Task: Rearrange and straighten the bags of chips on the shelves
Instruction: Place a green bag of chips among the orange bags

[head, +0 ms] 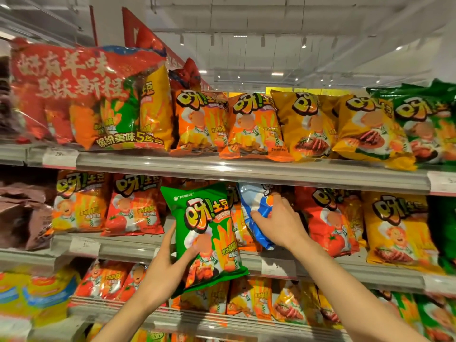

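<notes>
Bags of chips fill three shelves, and the middle shelf (148, 248) is the one being sorted: red bags (134, 206) stand upright well to the left of both grips, red and yellow ones to the right of them. Largest of the things in hand is the green bag (207, 233), pulled clear of the row and held tilted in front of the shelf edge; the left hand (170, 265) grips its lower left corner, thumb across the front and fingers behind. Just beside it, up and to the right, a smaller blue bag (257, 213) leans crookedly in the row, and the right hand (278, 222) closes on it, thumb pressed into its face and fingers curled over the top edge. The step looks like clearing misplaced flavours from this section. Next, the blue bag probably wants lifting out or setting upright, which calls for a firm but gentle pinch so the neighbouring orange bags (240, 225) do not topple, and the green one needs a matching row.
</notes>
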A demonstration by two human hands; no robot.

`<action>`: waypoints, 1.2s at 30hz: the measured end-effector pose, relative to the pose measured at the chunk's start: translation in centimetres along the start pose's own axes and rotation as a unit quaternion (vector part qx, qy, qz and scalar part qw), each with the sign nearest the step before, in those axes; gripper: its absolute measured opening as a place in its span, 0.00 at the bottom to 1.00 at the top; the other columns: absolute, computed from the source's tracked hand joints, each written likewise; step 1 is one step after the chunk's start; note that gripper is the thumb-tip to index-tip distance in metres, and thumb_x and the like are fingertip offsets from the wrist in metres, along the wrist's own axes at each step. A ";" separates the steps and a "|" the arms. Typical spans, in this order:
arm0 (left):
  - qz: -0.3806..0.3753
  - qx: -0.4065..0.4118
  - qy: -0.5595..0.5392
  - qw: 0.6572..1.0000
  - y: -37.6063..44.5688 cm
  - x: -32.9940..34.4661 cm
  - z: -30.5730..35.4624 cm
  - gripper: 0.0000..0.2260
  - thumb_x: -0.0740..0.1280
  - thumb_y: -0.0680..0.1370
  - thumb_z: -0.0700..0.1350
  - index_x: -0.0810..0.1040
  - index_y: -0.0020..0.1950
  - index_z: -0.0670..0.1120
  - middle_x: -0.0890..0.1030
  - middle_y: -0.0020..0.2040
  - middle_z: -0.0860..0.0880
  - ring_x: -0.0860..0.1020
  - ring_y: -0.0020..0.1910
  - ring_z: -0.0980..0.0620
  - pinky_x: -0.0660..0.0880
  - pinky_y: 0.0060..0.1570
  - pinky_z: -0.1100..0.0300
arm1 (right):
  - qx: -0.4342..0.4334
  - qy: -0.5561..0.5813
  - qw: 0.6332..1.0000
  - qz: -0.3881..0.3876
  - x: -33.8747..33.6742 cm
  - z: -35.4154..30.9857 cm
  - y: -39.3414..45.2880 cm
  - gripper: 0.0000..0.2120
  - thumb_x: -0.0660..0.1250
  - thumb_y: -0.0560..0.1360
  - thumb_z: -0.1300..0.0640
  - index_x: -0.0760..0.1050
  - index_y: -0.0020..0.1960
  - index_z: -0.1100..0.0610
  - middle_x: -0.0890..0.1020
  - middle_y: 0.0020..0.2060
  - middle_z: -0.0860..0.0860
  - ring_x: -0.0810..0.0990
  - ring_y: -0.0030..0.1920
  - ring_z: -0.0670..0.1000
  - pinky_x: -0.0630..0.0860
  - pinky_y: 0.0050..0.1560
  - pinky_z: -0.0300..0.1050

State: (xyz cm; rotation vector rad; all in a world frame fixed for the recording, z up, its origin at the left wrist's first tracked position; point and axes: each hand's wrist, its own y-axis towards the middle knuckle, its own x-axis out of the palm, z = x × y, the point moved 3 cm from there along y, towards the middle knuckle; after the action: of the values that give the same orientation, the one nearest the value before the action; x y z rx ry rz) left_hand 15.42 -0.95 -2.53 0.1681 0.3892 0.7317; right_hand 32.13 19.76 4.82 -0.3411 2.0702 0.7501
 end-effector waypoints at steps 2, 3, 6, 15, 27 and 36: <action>0.006 -0.001 0.002 1.000 -0.3 -0.7 -0.3 0.31 0.68 0.75 0.60 0.54 0.73 0.70 0.67 0.59 0.75 0.71 0.62 0.61 0.67 0.59 0.59 | -0.019 -0.036 0.999 -0.001 -0.5 -0.7 -1.2 0.30 0.63 0.77 0.41 0.61 0.71 0.57 0.72 0.63 0.58 0.76 0.60 0.63 0.68 0.48 0.49; 0.008 -0.002 0.007 1.000 -0.3 -0.9 -0.7 0.33 0.68 0.75 0.61 0.54 0.74 0.70 0.68 0.61 0.73 0.71 0.64 0.59 0.67 0.61 0.58 | -0.029 -0.051 0.998 0.001 -0.9 -0.9 -1.9 0.31 0.62 0.77 0.41 0.60 0.73 0.56 0.72 0.63 0.57 0.76 0.60 0.63 0.68 0.47 0.49; 0.015 0.002 0.042 0.999 -0.5 -1.5 -1.6 0.36 0.65 0.71 0.71 0.50 0.75 0.73 0.68 0.69 0.66 0.74 0.64 0.54 0.71 0.61 0.51 | -0.065 -0.094 0.993 0.012 -1.8 -0.9 -4.1 0.33 0.61 0.77 0.40 0.57 0.75 0.55 0.72 0.63 0.56 0.78 0.58 0.60 0.74 0.47 0.50; 0.000 0.053 0.011 0.999 0.2 2.8 0.5 0.29 0.68 0.76 0.58 0.56 0.72 0.70 0.67 0.55 0.79 0.70 0.55 0.70 0.67 0.55 0.63 | -0.069 -0.231 0.967 0.082 -5.5 3.6 -9.1 0.35 0.63 0.75 0.41 0.59 0.75 0.56 0.74 0.62 0.55 0.78 0.56 0.59 0.76 0.47 0.52; -0.038 0.147 0.036 0.988 3.3 12.5 5.0 0.30 0.67 0.78 0.59 0.57 0.76 0.64 0.63 0.71 0.69 0.65 0.71 0.62 0.64 0.68 0.60 | 0.037 -0.269 0.952 0.142 -8.6 12.0 -10.6 0.36 0.65 0.73 0.42 0.63 0.74 0.61 0.77 0.59 0.61 0.78 0.55 0.62 0.78 0.50 0.58; 0.036 0.155 0.206 0.965 5.9 16.6 6.3 0.37 0.56 0.78 0.68 0.53 0.81 0.50 0.67 0.76 0.47 0.68 0.72 0.46 0.70 0.64 0.50 | 0.049 -0.230 0.960 0.151 -9.2 15.0 -10.8 0.35 0.69 0.72 0.44 0.66 0.72 0.61 0.78 0.56 0.59 0.80 0.52 0.59 0.79 0.44 0.54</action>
State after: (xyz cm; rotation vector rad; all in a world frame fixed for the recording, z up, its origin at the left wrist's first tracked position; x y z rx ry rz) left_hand 25.57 14.58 0.16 0.3287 0.9007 0.7748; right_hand 52.58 20.35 1.81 0.1980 1.7201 0.8137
